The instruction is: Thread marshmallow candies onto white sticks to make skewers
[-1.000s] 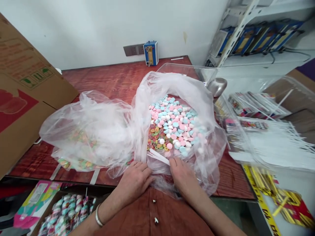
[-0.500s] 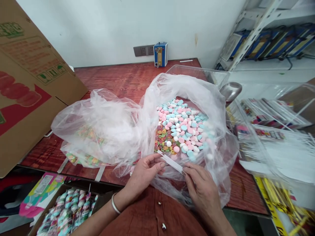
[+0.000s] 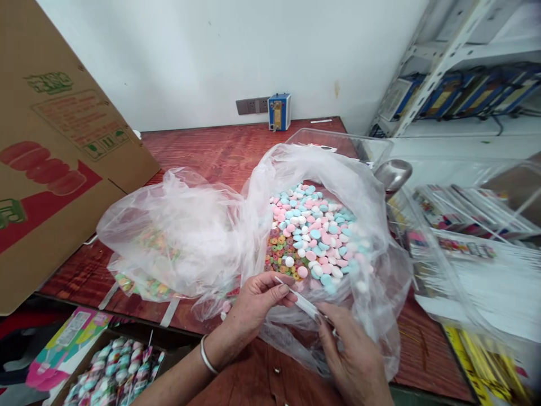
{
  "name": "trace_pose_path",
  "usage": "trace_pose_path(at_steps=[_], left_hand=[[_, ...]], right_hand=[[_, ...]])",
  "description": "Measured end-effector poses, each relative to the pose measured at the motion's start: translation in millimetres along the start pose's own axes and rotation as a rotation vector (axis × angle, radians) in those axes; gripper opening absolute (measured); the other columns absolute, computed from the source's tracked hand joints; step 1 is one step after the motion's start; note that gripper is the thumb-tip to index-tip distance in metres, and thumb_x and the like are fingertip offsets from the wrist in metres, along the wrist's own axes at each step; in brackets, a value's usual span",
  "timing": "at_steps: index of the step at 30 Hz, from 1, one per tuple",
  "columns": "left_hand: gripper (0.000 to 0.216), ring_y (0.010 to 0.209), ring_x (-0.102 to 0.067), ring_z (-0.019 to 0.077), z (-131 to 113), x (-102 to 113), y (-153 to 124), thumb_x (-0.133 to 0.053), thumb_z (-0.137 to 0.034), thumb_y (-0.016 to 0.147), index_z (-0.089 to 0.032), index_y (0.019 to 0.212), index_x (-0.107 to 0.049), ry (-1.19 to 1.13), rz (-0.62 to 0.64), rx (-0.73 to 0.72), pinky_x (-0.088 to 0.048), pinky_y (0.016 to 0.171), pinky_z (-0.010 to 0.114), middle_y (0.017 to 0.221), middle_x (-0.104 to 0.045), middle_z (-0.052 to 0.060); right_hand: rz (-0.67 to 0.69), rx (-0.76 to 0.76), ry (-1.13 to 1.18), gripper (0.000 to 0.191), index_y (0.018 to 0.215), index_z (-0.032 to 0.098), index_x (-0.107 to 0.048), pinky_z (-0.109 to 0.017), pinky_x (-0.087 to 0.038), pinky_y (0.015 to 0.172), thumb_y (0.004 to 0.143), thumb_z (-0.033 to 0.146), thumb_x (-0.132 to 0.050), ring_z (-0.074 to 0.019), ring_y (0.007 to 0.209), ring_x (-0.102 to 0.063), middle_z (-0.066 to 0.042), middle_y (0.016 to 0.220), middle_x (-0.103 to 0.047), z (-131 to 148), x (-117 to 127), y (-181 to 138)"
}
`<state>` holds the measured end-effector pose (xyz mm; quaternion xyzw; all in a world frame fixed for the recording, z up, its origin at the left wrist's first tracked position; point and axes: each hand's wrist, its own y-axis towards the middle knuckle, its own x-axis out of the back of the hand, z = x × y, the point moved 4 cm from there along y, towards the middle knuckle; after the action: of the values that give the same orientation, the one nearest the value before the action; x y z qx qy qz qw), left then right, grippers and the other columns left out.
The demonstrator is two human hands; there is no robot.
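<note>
My left hand (image 3: 264, 296) pinches the far left end of a narrow white strip (image 3: 305, 305) between thumb and fingers. At its other end, my right hand (image 3: 353, 344) has its fingers closed on it. Whether it is a folded paper or a bundle of thin sticks I cannot make out. Just beyond both hands lies an opened clear plastic bag (image 3: 378, 282). Inside it are pink, blue and white candies (image 3: 315, 234), with small colourful ring-shaped pieces (image 3: 281, 251) at their left side.
Left of the candies rests another plastic bag (image 3: 194, 208). A cardboard box (image 3: 80, 146) stands at far left, above a box of wrapped lollipops (image 3: 112, 369). A metal scoop (image 3: 394, 173) and a clear bin (image 3: 448, 287) with white sticks are right. A blue device (image 3: 279, 113) stands by the wall.
The view has tilted up slightly, so the table sits lower in it. My left thumb and fingers have shifted along the strip, which both hands still hold.
</note>
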<state>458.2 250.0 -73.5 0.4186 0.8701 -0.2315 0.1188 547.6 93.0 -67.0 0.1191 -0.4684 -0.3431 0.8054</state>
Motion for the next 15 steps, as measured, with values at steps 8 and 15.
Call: trace_pose_path(at_steps=[8, 15], left_hand=[[0.030, 0.091, -0.065, 0.0180, -16, -10, 25, -0.053, -0.021, 0.093, -0.021, 0.120, -0.066, 0.816, 0.039, -0.363, -0.053, 0.083, 0.033, 0.104, -0.070, 0.007], [0.017, 0.089, -0.059, 0.0224, -3, -38, 55, -0.053, -0.017, 0.092, -0.017, 0.089, -0.069, 1.514, 0.080, -0.529, -0.050, 0.083, 0.038, 0.091, -0.062, 0.007]], right_hand=[[-0.091, -0.617, 0.256, 0.027, 0.107, 0.019, -0.065, -0.026, -0.052, 0.058, 0.098, 0.033, -0.044, -0.0189, 0.068, -0.067, -0.004, 0.079, -0.071, -39, 24, -1], [0.026, -0.632, 0.206, 0.022, 0.097, 0.020, -0.066, -0.028, -0.047, 0.070, 0.095, 0.035, -0.049, -0.0194, 0.081, -0.063, -0.004, 0.089, -0.069, -59, 18, 19]])
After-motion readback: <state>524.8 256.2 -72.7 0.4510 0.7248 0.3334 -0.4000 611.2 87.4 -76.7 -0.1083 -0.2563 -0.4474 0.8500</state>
